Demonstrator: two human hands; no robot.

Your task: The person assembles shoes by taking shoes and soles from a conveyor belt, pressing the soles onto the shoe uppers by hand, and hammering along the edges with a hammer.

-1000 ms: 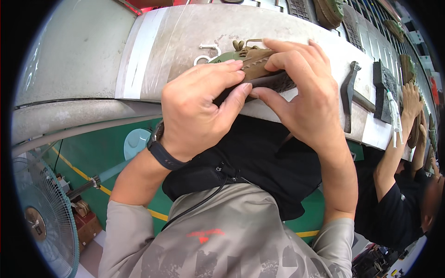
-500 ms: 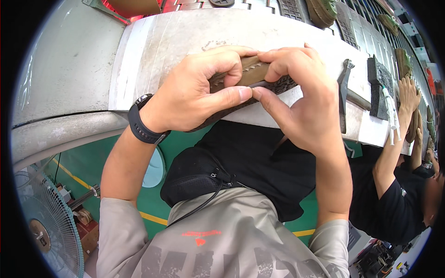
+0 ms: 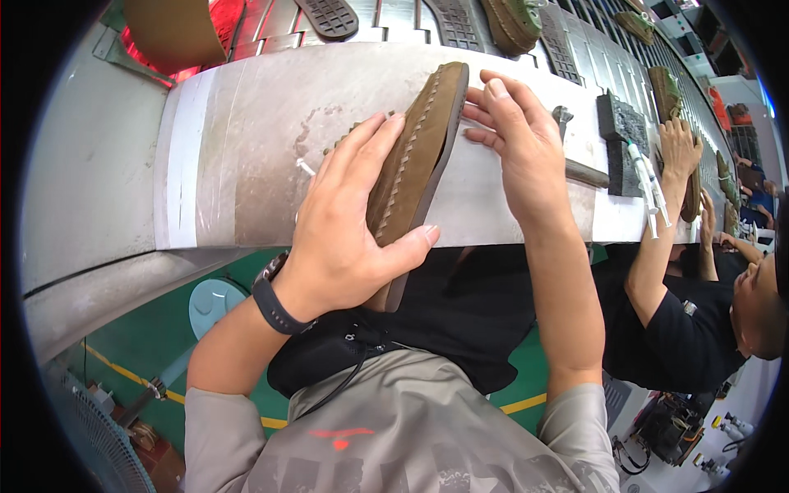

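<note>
Head view: the brown shoe [image 3: 415, 156] is clasped edgewise by the left hand [image 3: 349, 234], steadied by the right hand's [image 3: 522, 152] spread fingertips; even pressure along the stitched sole seems advisable.

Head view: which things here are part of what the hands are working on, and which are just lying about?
In hand:
- brown shoe, on edge on the metal bench
- left hand, gripping the shoe
- right hand, fingers beside its sole

Lying about:
- hammer
- black block
- syringes
- soles on the conveyor
- fan
</note>
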